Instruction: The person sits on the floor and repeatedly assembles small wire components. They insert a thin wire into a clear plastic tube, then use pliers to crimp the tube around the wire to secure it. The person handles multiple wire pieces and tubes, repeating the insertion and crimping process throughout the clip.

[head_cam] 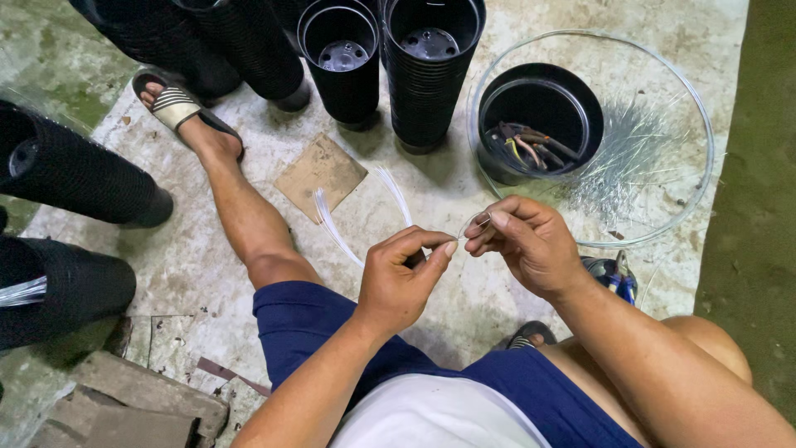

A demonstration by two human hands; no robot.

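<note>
My left hand (404, 278) pinches a small bundle of thin clear plastic strips (332, 222) that fan out up and to the left. My right hand (531, 242) pinches the other end, where one strip bends into a small loop (474, 224) between the fingertips. Both hands meet above my lap over the concrete floor. I sit with my left leg stretched out, its foot in a sandal (176, 106).
Stacks of black plastic pots (427, 75) stand at the top and lie on their sides at the left (75, 174). A clear round basin (701, 124) holds a black pot with pliers (531, 145) and many cut strips (622, 158). Cardboard scrap (319, 174) lies on the floor.
</note>
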